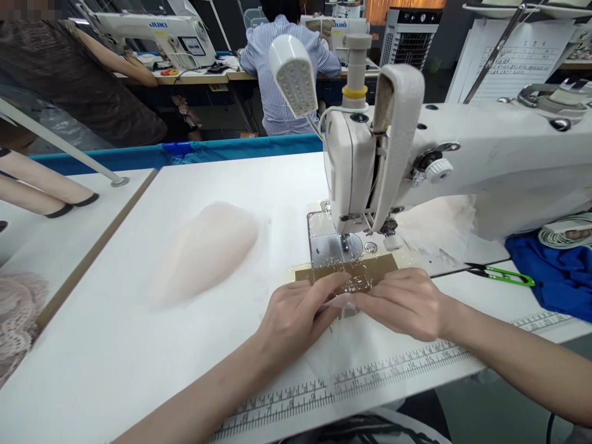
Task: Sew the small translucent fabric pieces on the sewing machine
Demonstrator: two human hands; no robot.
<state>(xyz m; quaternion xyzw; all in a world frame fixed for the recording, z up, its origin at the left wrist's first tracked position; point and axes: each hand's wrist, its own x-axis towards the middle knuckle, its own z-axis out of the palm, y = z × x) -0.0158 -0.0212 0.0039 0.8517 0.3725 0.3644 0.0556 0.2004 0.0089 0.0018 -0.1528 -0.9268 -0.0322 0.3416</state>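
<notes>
Just in front of the sewing machine, a small piece of pale sheer fabric is pinched between both hands. My left hand closes on its left side with thumb and forefinger. From the right, my right hand grips the same piece with fingers pressed together. Under and behind the fingers lies a brown strip with clear tape on the table. The metal needle plate sits beyond the fingertips, below the presser foot. To the left rests a pale, sheer cup-shaped fabric piece.
Green-handled thread snips lie at right beside blue cloth. A printed ruler runs along the table's front edge. Lace lies at far left. White fabric sits under the machine arm. Two people are beyond the table.
</notes>
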